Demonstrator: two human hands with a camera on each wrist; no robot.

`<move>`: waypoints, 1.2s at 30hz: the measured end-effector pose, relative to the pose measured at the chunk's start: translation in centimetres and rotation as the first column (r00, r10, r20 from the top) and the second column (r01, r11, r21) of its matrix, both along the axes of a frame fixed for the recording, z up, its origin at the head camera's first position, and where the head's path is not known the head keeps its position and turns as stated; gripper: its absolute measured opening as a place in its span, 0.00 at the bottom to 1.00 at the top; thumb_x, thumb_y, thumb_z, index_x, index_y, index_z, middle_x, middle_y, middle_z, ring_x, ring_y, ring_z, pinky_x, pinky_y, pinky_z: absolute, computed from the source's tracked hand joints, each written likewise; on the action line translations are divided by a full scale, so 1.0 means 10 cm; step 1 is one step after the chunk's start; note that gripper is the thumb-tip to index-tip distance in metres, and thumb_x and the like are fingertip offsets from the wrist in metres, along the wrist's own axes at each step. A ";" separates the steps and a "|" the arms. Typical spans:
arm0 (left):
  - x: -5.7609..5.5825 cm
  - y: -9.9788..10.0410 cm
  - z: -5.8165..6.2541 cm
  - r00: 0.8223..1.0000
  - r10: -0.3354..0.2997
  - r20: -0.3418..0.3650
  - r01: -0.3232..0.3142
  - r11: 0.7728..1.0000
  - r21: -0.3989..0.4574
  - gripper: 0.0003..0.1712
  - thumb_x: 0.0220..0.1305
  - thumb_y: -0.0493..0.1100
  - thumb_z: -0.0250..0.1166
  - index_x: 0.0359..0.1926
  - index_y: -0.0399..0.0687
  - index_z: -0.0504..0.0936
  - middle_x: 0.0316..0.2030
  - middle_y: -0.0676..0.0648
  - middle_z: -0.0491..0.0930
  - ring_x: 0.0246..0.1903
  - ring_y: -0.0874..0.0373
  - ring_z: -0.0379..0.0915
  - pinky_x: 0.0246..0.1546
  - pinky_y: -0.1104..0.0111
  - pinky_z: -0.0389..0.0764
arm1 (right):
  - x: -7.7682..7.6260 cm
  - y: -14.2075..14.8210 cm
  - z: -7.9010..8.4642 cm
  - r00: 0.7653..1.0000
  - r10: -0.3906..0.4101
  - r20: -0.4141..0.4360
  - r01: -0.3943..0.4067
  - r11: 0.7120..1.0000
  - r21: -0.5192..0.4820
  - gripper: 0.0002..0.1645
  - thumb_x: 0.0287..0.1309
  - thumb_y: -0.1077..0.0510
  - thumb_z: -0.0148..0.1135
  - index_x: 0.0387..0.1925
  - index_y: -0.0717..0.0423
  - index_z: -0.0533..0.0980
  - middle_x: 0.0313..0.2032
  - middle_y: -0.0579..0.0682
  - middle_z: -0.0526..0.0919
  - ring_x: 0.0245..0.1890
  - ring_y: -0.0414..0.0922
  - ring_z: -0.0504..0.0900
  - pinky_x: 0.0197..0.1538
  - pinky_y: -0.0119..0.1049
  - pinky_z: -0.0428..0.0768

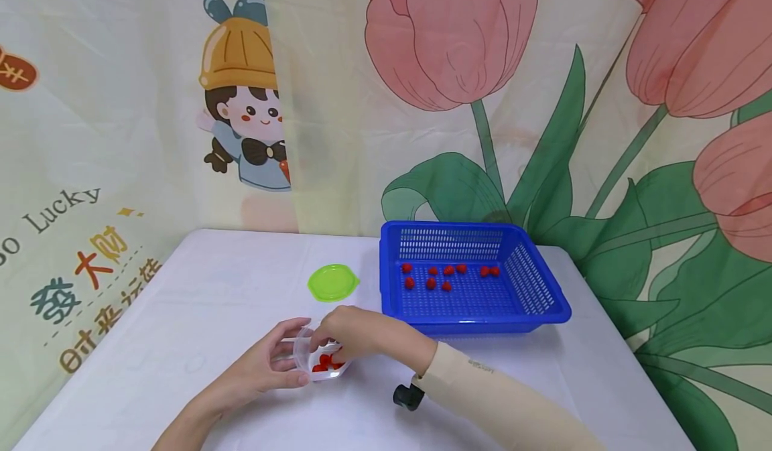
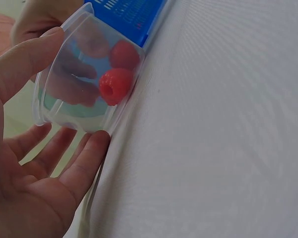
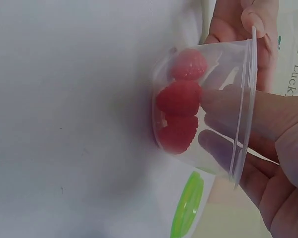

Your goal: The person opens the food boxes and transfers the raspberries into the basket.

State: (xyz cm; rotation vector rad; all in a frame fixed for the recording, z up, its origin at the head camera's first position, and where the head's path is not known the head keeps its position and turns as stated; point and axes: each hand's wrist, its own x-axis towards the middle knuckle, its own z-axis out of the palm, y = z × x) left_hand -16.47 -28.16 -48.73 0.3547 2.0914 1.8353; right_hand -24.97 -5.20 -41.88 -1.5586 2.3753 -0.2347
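A clear plastic tub (image 1: 303, 355) stands on the white table with several red raspberries (image 3: 180, 99) at its bottom. My left hand (image 1: 273, 360) holds the tub from the left, thumb on its rim and fingertips along its opposite side. From the right, my right hand (image 1: 350, 332) reaches over the rim, its fingers inside the tub. In the right wrist view one fingertip is right at the middle raspberry, and the fingers stand a little apart with a gap between them. Two raspberries (image 2: 116, 85) show through the wall in the left wrist view.
A blue plastic basket (image 1: 476, 318) stands at the back right, with several raspberries (image 1: 448, 271) spread over its floor. A bright green lid (image 1: 333, 283) lies behind the tub, left of the basket. A printed cloth (image 1: 332, 102) hangs behind the table (image 1: 199, 290).
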 end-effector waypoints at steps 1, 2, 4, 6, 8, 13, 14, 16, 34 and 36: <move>0.00 0.00 0.00 1.000 0.000 0.000 0.000 1.000 0.001 0.54 0.64 0.35 0.76 0.83 0.50 0.53 0.77 0.36 0.59 0.68 0.38 0.74 0.56 0.64 0.85 | 0.00 -0.01 0.00 1.000 0.003 -0.006 -0.003 1.000 0.007 0.20 0.61 0.59 0.79 0.56 0.47 0.88 0.45 0.40 0.90 0.44 0.32 0.83 0.49 0.18 0.77; 0.00 0.00 0.00 1.000 0.000 -0.002 0.000 1.000 0.001 0.54 0.64 0.35 0.76 0.83 0.49 0.53 0.77 0.36 0.59 0.68 0.38 0.74 0.57 0.64 0.85 | 0.01 -0.01 0.00 1.000 0.006 -0.007 -0.005 1.000 0.015 0.20 0.62 0.59 0.78 0.55 0.46 0.88 0.45 0.39 0.90 0.43 0.32 0.83 0.49 0.18 0.76; 0.00 0.01 0.00 1.000 0.000 -0.005 0.000 1.000 0.004 0.54 0.64 0.35 0.76 0.83 0.49 0.53 0.76 0.36 0.59 0.68 0.38 0.73 0.57 0.64 0.85 | 0.02 -0.03 0.00 1.000 0.007 0.006 -0.007 1.000 0.029 0.20 0.62 0.59 0.78 0.56 0.46 0.88 0.43 0.39 0.89 0.42 0.33 0.82 0.48 0.18 0.76; 0.00 0.01 0.00 1.000 -0.002 -0.008 0.002 1.000 0.004 0.54 0.64 0.35 0.76 0.83 0.49 0.54 0.76 0.36 0.59 0.69 0.38 0.72 0.57 0.64 0.85 | 0.03 -0.03 0.00 1.000 0.001 0.026 -0.002 0.999 0.043 0.19 0.63 0.59 0.77 0.56 0.47 0.87 0.42 0.39 0.89 0.40 0.33 0.81 0.48 0.19 0.76; -0.01 0.01 0.00 1.000 -0.004 -0.012 0.004 1.000 0.002 0.54 0.64 0.35 0.76 0.83 0.49 0.54 0.77 0.36 0.59 0.69 0.38 0.72 0.57 0.64 0.84 | 0.04 -0.03 0.00 0.999 -0.008 0.041 0.006 0.999 0.054 0.19 0.64 0.59 0.76 0.56 0.47 0.88 0.41 0.40 0.89 0.39 0.33 0.80 0.47 0.19 0.76; -0.01 0.01 -0.02 1.000 -0.005 -0.027 0.005 1.000 -0.010 0.54 0.64 0.35 0.76 0.82 0.49 0.54 0.77 0.35 0.58 0.68 0.38 0.73 0.58 0.65 0.84 | 0.04 -0.04 0.00 0.999 -0.010 0.038 0.007 0.997 0.079 0.16 0.65 0.59 0.75 0.54 0.46 0.88 0.40 0.38 0.89 0.36 0.33 0.79 0.44 0.18 0.76; -0.01 0.01 -0.02 1.000 -0.006 -0.027 0.005 1.000 -0.011 0.54 0.64 0.36 0.77 0.82 0.50 0.54 0.77 0.35 0.58 0.68 0.38 0.73 0.58 0.65 0.84 | 0.03 -0.04 0.00 0.999 -0.006 0.031 0.003 0.996 0.086 0.16 0.66 0.59 0.74 0.54 0.46 0.88 0.39 0.38 0.89 0.36 0.32 0.78 0.43 0.18 0.76; -0.01 0.01 -0.02 1.000 -0.004 -0.026 0.003 1.000 -0.012 0.54 0.63 0.36 0.77 0.82 0.49 0.54 0.77 0.34 0.58 0.68 0.38 0.74 0.57 0.65 0.84 | 0.02 -0.05 0.00 1.000 -0.001 0.026 -0.001 0.995 0.096 0.16 0.67 0.60 0.72 0.54 0.46 0.88 0.39 0.37 0.89 0.36 0.32 0.79 0.44 0.18 0.76; 0.00 0.00 -0.02 1.000 0.016 -0.013 -0.016 0.999 -0.041 0.53 0.63 0.38 0.77 0.82 0.53 0.56 0.77 0.37 0.60 0.68 0.39 0.73 0.57 0.68 0.83 | 0.00 -0.18 0.02 1.000 -0.018 -0.020 0.022 0.983 0.184 0.17 0.66 0.61 0.74 0.53 0.39 0.89 0.38 0.37 0.86 0.38 0.33 0.78 0.43 0.19 0.78; -0.01 0.00 -0.02 1.000 0.016 -0.018 -0.017 0.999 -0.045 0.53 0.64 0.38 0.77 0.82 0.53 0.56 0.77 0.37 0.60 0.69 0.39 0.73 0.58 0.68 0.83 | -0.01 -0.19 0.02 0.999 -0.017 -0.030 0.023 0.982 0.189 0.16 0.66 0.61 0.73 0.51 0.39 0.90 0.37 0.37 0.86 0.37 0.33 0.78 0.43 0.19 0.77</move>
